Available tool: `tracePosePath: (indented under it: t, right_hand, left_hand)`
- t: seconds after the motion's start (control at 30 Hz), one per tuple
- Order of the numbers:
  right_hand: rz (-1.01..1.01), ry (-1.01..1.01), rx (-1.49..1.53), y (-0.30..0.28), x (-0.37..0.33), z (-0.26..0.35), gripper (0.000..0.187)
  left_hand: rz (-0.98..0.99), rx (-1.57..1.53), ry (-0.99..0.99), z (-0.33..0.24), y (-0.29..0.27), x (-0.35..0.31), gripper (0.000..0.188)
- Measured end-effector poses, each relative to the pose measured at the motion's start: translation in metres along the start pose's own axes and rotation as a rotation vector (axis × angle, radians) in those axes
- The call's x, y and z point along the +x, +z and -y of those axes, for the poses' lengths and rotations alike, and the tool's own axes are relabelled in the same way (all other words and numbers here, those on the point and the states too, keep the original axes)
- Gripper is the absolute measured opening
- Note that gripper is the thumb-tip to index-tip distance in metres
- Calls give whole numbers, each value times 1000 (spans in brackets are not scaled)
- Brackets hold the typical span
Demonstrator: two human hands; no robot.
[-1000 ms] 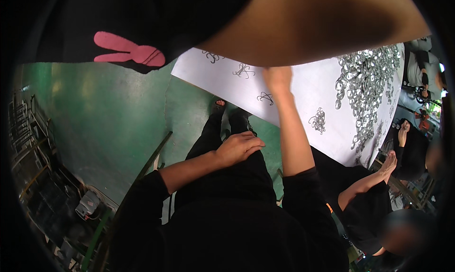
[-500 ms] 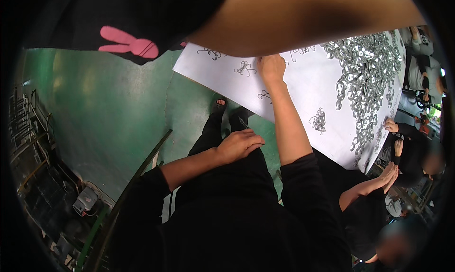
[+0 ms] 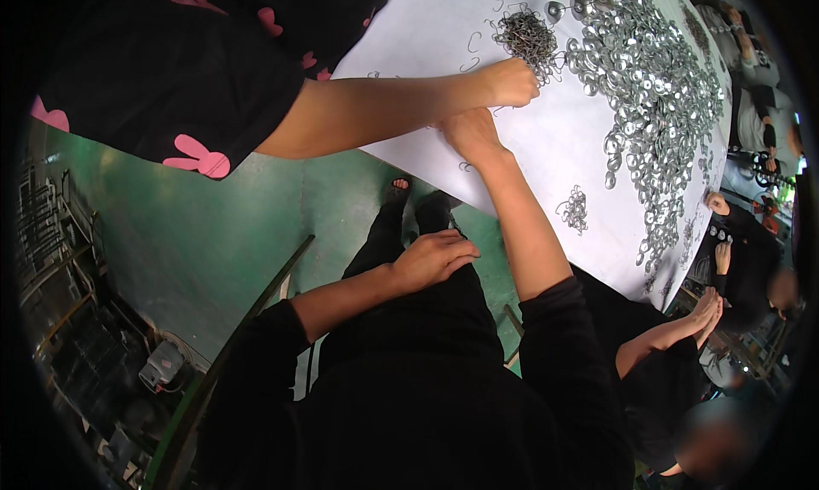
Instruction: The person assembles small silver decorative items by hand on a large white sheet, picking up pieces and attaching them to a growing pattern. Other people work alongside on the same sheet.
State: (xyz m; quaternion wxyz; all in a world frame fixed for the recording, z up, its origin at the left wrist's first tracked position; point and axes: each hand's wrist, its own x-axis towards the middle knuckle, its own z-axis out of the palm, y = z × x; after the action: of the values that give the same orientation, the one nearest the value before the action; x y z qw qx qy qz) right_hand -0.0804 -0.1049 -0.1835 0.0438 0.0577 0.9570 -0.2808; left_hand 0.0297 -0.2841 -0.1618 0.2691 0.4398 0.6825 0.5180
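Farthest left of my working grip, a co-worker's black sleeve [image 3: 200,106] with pink rabbits leads into a bare forearm [image 3: 367,110] that crosses just over my fingers. My left hand [image 3: 437,260], nearer my body, lies palm down on my leg [image 3: 461,307], fingers side by side; whether anything sits under them I cannot tell. A few bits of wire [image 3: 467,166] lie just beside my right wrist. My right hand [image 3: 473,133] is at the white table [image 3: 554,140], fingertips hidden behind that forearm, so I cannot tell if they are apart or pinching something. Good work here, I judge, means staying low and slow, clear of the co-worker's fist [image 3: 514,82], just right of my grip. Beyond the fist is the heap of wire hooks [image 3: 523,34]; they look tangled, so a light touch suits them. Right of my grip are a small hook cluster [image 3: 575,210] and, farther, shiny metal discs [image 3: 657,106].
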Motion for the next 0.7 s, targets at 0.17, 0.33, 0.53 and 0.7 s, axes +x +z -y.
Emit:
tracePosePath:
  t: [0.17, 0.33, 0.53, 0.7]
  right_hand:
    - [-52, -33, 3, -7, -15, 5, 8]
    - [-154, 23, 217, -9, -18, 7, 5]
    - [-138, 11, 305, 1, 17, 41, 11]
    - [-232, -21, 259, 1, 28, 10, 13]
  left_hand:
    - [-21, -8, 1, -4, 6, -4, 11]
    - [-45, -28, -6, -6, 10, -8, 11]
    - [-40, 0, 10, -4, 5, -2, 11]
    - [-51, 17, 6, -5, 3, -2, 10]
